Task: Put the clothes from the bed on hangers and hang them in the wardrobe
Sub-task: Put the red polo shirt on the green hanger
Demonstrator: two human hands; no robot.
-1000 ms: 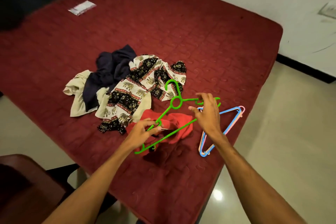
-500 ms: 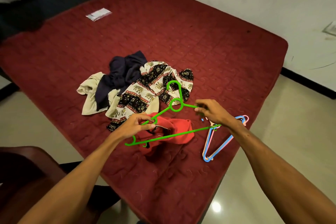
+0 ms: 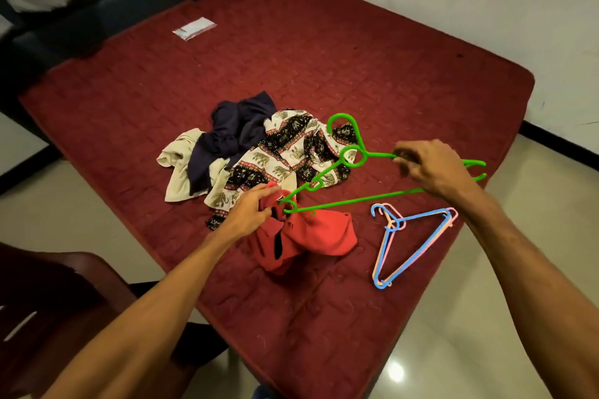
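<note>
Here, the green hanger [image 3: 353, 201] is held just above the bed [image 3: 356, 58], its hook lying over the pile of clothes and its long bar running from one hand to the other. The right grip [image 3: 434, 168] is curled round the hanger's upper arm near its right end. The left grip [image 3: 251, 212] pinches a fold of the red garment [image 3: 311, 236] right at the hanger's left tip, with the rest of the cloth bunched on the mattress below. Just behind lie an elephant-print garment [image 3: 275, 159], a navy garment [image 3: 233, 136] and a cream garment [image 3: 178, 165], heaped together and touching. To the right, blue and pink hangers [image 3: 396, 223] lie stacked near the bed's edge. Farther up the bed rests a white packet [image 3: 194, 27]. A dark wooden chair [image 3: 48, 301] stands on the floor at lower left.
</note>
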